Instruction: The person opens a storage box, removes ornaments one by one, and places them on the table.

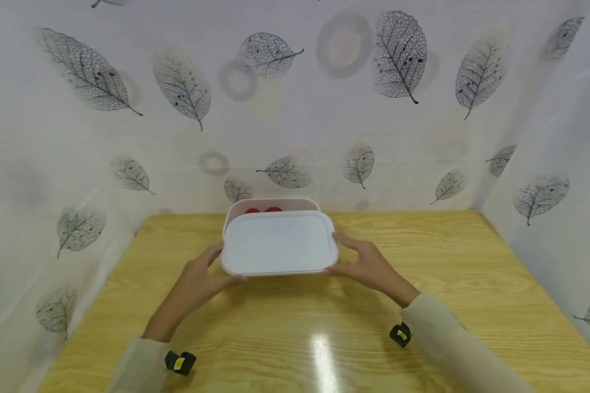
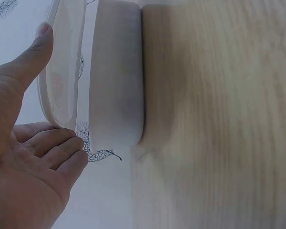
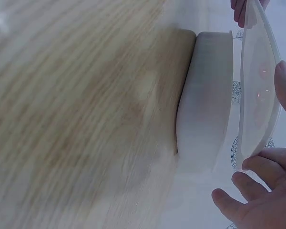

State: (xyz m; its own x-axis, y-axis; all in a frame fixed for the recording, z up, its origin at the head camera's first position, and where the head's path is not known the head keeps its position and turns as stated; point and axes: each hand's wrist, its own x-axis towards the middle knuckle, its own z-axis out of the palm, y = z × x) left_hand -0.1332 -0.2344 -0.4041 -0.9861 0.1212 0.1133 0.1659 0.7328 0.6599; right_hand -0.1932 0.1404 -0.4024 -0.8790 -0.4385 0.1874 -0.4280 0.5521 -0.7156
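Note:
A white rounded lid (image 1: 281, 243) is held level between both hands, just above a white rectangular container (image 1: 295, 204). My left hand (image 1: 196, 284) grips the lid's left end, thumb at the near edge and fingers along the side. At the other end my right hand (image 1: 369, 265) pinches the lid between thumb and fingers. Two red round things (image 1: 273, 209) show inside the container past the lid's far edge; the lid hides the rest. In the left wrist view a gap separates the lid from the container's wall (image 2: 117, 76). The right wrist view shows the lid's underside (image 3: 257, 90).
The container stands on a wooden table (image 1: 275, 338) near its back edge. Behind it hangs a white curtain (image 1: 295, 125) printed with grey leaves, which also runs along both sides. Each sleeved wrist carries a small black device (image 1: 180, 362).

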